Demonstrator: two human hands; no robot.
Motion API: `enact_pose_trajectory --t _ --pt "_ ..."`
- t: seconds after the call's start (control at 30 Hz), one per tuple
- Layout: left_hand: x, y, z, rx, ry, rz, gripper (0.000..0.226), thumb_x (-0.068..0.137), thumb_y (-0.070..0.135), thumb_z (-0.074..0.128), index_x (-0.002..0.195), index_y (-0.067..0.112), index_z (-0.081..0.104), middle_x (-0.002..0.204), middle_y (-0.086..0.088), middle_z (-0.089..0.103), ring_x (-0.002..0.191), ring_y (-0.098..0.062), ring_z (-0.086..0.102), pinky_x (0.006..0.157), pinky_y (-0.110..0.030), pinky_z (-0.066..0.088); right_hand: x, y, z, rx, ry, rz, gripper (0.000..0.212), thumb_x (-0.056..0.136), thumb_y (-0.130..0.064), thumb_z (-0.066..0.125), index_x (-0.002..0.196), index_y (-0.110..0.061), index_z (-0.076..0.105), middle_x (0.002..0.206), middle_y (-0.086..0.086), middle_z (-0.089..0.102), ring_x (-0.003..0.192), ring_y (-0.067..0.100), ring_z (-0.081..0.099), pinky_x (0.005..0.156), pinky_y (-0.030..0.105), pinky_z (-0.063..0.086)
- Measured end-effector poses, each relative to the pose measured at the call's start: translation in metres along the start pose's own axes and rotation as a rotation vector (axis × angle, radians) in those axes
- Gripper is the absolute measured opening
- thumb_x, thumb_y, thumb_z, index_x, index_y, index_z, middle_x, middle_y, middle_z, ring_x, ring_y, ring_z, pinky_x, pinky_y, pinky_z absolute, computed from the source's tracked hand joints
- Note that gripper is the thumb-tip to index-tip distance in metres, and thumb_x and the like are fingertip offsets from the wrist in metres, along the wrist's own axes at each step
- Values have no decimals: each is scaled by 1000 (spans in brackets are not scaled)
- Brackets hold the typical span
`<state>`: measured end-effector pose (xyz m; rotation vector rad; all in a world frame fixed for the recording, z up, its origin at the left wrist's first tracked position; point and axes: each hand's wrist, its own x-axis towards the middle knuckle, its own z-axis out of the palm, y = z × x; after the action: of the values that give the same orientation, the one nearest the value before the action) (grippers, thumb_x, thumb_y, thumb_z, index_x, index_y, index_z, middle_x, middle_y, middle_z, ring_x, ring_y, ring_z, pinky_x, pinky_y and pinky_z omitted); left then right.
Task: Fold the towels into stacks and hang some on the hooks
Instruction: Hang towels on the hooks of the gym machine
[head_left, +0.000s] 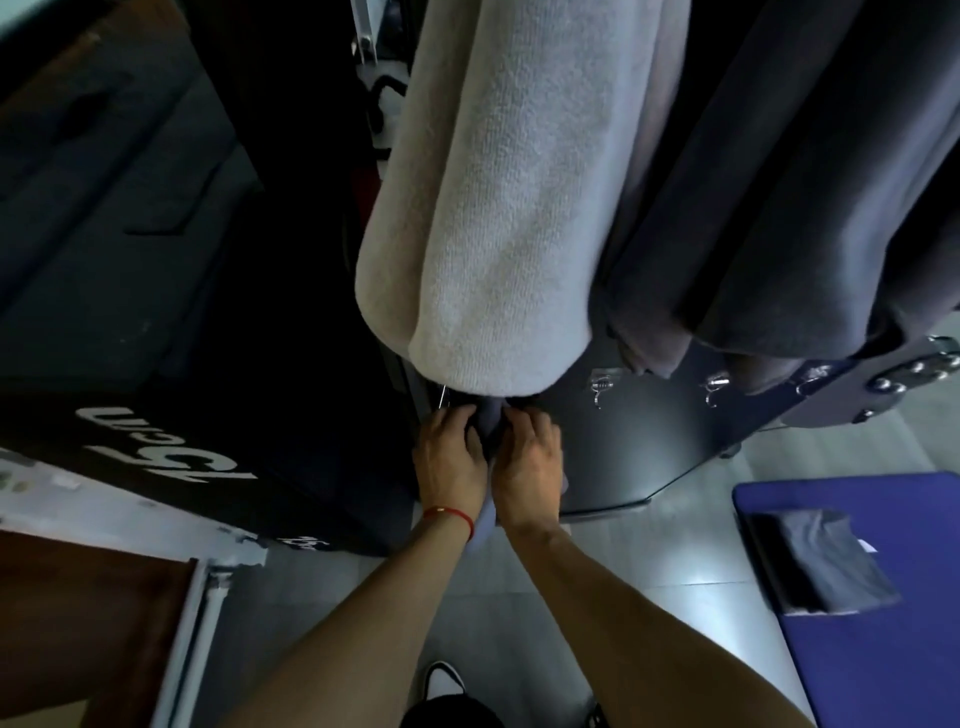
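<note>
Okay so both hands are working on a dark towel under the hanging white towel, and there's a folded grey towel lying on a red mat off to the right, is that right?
Not quite: the mat is blue, not red, as the head view shows. The rest holds: the left hand and right hand both grip a dark towel under the hanging white towel, and a folded grey towel lies on that mat to the right.

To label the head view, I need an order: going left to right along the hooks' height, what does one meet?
Black box marked "45cm" → left hand → right hand, both gripping a dark towel → two bare clear hooks → metal bracket.
</note>
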<state>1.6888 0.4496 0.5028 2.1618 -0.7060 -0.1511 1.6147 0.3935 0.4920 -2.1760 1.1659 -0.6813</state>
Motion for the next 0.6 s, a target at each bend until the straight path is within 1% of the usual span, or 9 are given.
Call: enact_pose_trajectory --t 0.1,0.17,0.23,0.3,0.37,0.4,0.47,0.53,0.6 --pt "-4 3 -7 -162 -247 -171 46 94 4 55 135 26 55 127 3 57 113 -11 53 97 -32 47 -2 6 -6 263 -265 73 30 95 -23 45 123 -16 52 104 4 64 97 22 60 90 29 43" --pt "-1 9 -15 -255 -411 -307 53 99 7 50 145 32 41 128 5 51 108 -13 52 90 -33 45 2 9 -15 284 -394 110 40 91 -29 35 128 -19 46 107 2 65 100 21 62 97 23 35" --pt "2 10 -23 -310 -545 -412 54 102 12 45 149 34 32 134 -2 51 109 -19 52 90 -35 44 4 14 -21 270 -473 155 42 90 -38 33 129 -27 44 116 -1 63 109 19 59 108 39 34" --pt "6 8 -26 -220 -623 -430 54 104 21 43 154 32 27 147 -9 47 121 -23 51 98 -36 41 7 21 -27 221 -510 217 42 92 -48 35 131 -36 45 126 -2 59 118 21 54 110 51 36" --pt "7 5 -27 -58 -647 -429 55 106 32 43 157 31 24 154 -11 43 134 -31 49 106 -39 40 8 30 -36 118 -599 217 44 102 -43 38 146 -38 40 150 4 46 139 27 41 117 55 31" --pt "7 3 -27 -9 -643 -429 55 106 35 44 157 30 25 154 -13 45 134 -33 49 107 -40 42 7 35 -41 64 -659 198 49 106 -39 38 155 -36 31 163 4 30 151 28 25 122 55 24" --pt "3 2 -27 18 -597 -439 54 106 36 44 157 28 28 152 -13 47 133 -34 51 106 -40 45 5 44 -52 -27 -749 152 61 108 -35 41 162 -35 12 172 -3 0 158 25 -4 126 55 13" --pt "-1 5 -29 9 -527 -466 52 107 31 43 157 29 29 151 -11 49 131 -33 53 100 -39 46 3 50 -62 -79 -755 116 70 106 -29 48 163 -35 8 171 -3 -7 157 24 -11 127 53 12" --pt "-7 10 -31 5 -484 -467 55 105 27 47 157 30 30 150 -10 50 129 -32 55 99 -39 48 3 49 -75 -72 -743 147 71 105 -23 51 162 -37 12 171 -2 -7 157 27 -8 127 50 16"
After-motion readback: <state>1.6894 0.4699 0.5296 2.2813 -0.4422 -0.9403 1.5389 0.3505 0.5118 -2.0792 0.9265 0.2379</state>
